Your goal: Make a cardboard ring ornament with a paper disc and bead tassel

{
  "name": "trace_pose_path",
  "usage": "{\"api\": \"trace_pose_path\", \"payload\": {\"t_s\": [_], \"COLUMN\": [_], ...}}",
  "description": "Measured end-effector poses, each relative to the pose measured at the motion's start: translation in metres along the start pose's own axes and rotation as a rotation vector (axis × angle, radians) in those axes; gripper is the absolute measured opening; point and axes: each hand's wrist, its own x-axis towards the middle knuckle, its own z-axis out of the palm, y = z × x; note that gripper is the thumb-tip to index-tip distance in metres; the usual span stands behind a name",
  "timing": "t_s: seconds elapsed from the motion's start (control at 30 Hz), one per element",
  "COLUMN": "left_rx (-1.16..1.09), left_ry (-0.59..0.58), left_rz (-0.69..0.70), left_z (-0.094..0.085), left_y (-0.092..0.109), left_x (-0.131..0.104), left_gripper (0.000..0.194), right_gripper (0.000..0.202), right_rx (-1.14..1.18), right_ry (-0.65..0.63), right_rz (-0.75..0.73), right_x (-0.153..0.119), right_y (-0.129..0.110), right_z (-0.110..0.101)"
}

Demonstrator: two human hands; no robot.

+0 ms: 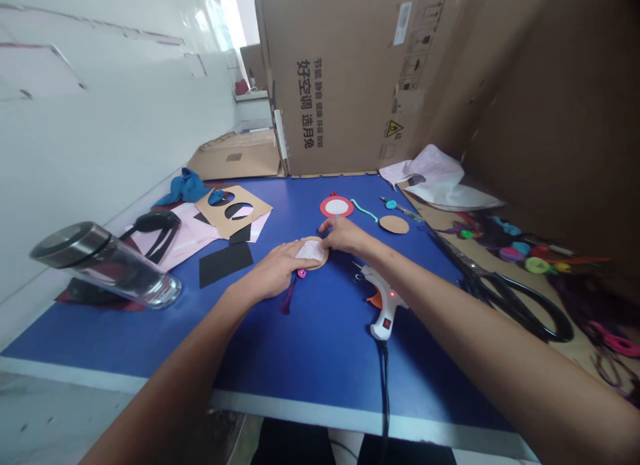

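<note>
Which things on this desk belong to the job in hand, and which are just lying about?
Seem part of the job:
- round card under the left hand and right hand
- purple tassel beside it
- glue gun, its light glowing red

Probably just lying about:
- bottle
- blue cloth

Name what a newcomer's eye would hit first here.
Probably the huge cardboard box with sideways printing, standing across the far side of the blue table. Next, the white glue gun with its red lights, lying beside the right forearm. Then the steel-capped clear bottle at the left, and the big black-handled scissors at the right.
</note>
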Motion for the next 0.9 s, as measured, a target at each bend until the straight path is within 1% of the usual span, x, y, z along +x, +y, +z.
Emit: {"api": "trace_pose_path", "payload": {"t_s": [0.33, 0.57, 0.67, 0.77, 0.9], "left_rx": [0.007, 0.013, 0.008, 0.004, 0.002], "left_ry": [-0.023, -0.011, -0.026, -0.049, -0.049], "left_rz": [-0.010, 0.026, 0.006, -0.021, -0.019], "left_z": [0.001, 0.003, 0.003, 0.001, -0.001], "left_y": [0.001, 0.000, 0.001, 0.003, 0.006], "left_x": [-0.001, 0.000, 0.001, 0.001, 0.001], "left_gripper": [0.090, 0.093, 0.093, 0.096, 0.099], "right_gripper": [0.060, 0.060, 0.060, 0.057, 0.048], "right_rx": [-0.024, -0.031, -0.034, -0.038, -0.048], "right_ry": [0.000, -0.004, -0.012, -0.037, -0.078], "right_rz": [0.002, 0.009, 0.011, 0.023, 0.040], "right_x": [-0.001, -0.002, -0.002, -0.005, -0.010], "right_y": [-0.002, -0.003, -0.005, -0.008, -0.012], "right_z": [-0.001, -0.002, -0.003, -0.005, -0.012]}}
